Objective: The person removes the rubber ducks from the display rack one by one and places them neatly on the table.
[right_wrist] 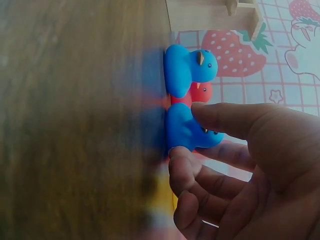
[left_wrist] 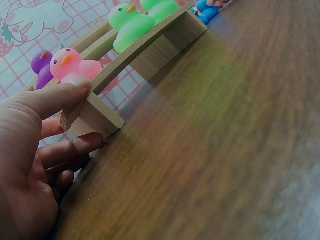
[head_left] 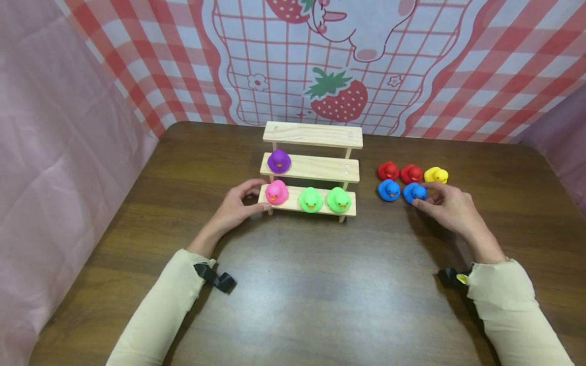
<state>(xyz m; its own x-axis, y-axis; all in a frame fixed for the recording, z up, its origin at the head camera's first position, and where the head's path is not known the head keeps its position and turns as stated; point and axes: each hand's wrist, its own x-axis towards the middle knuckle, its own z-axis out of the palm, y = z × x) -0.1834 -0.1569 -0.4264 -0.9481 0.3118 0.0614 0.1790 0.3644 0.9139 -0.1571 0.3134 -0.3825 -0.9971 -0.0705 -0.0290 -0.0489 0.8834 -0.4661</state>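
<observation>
Two blue ducks (right grip pinches one), two reds, one yellow.

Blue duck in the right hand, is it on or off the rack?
Off: the head view shows the right hand pinching the blue duck out to the right of the rack.

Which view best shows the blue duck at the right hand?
Right wrist: the blue duck looks largest, partly covered by the right hand. Head shows it smaller, also partly covered; left wrist shows only a distant blue patch, unclear which duck.
</observation>
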